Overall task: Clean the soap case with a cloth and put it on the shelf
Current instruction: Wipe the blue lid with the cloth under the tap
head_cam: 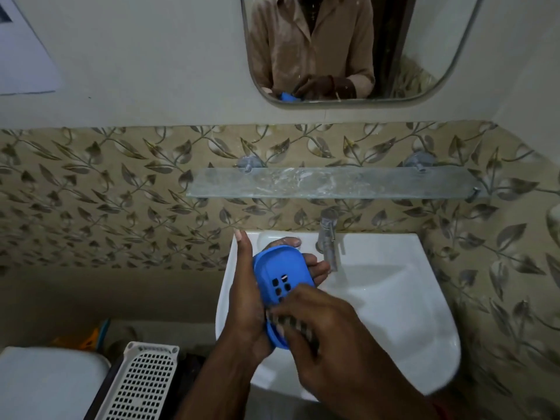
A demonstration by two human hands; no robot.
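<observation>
The glass shelf is mounted above the washbasin. The left hand grasps the soap case by its long edges over the basin. The case is blue, oval, perforated; likely light, rigid, slippery when wet. The right hand pinches a striped cloth against it.

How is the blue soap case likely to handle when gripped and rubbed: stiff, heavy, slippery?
The soap case looks like moulded plastic with drain holes, so probably stiff and light. The left hand grips it alone over the sink. Its smooth surface may be slippery if wet.
</observation>
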